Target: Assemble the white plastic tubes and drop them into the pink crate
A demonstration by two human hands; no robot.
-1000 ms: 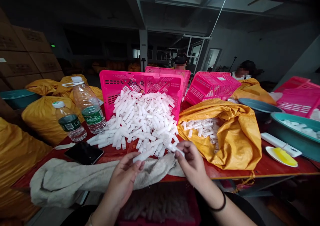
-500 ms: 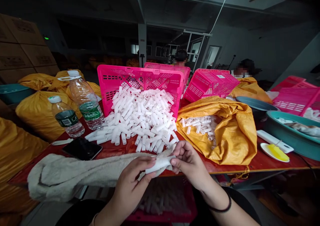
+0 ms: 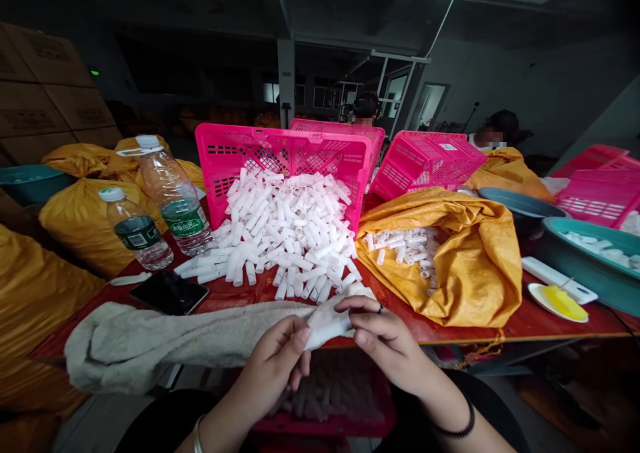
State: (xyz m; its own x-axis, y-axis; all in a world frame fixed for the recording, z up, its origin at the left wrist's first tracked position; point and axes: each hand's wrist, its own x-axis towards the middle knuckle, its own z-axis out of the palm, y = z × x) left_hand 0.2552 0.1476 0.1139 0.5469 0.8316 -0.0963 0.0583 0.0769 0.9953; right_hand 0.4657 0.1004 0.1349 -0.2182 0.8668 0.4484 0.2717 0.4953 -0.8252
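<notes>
My left hand (image 3: 277, 361) and my right hand (image 3: 383, 336) meet just in front of the table's near edge, both pinching one short white plastic tube (image 3: 324, 327) held between them. The tube lies roughly level, its left end in my left fingers, its right end under my right thumb and fingers. Right behind the hands a heap of white tubes (image 3: 287, 236) spills out of a tipped pink crate (image 3: 280, 156) onto the red table (image 3: 530, 323). A grey towel (image 3: 165, 343) lies along the table's edge beneath my hands.
An open yellow sack (image 3: 475, 259) holding more tubes sits at right. Two water bottles (image 3: 173, 199) and a dark phone (image 3: 170, 291) stand at left. Teal basins (image 3: 590, 266), pink crates (image 3: 425, 163) and a yellow dish (image 3: 559, 301) are at right. Two people sit behind. A pink crate (image 3: 330, 406) sits below the table.
My hands came together: each held a separate piece a second ago, and now both grip one tube between them, slightly lower and closer to me.
</notes>
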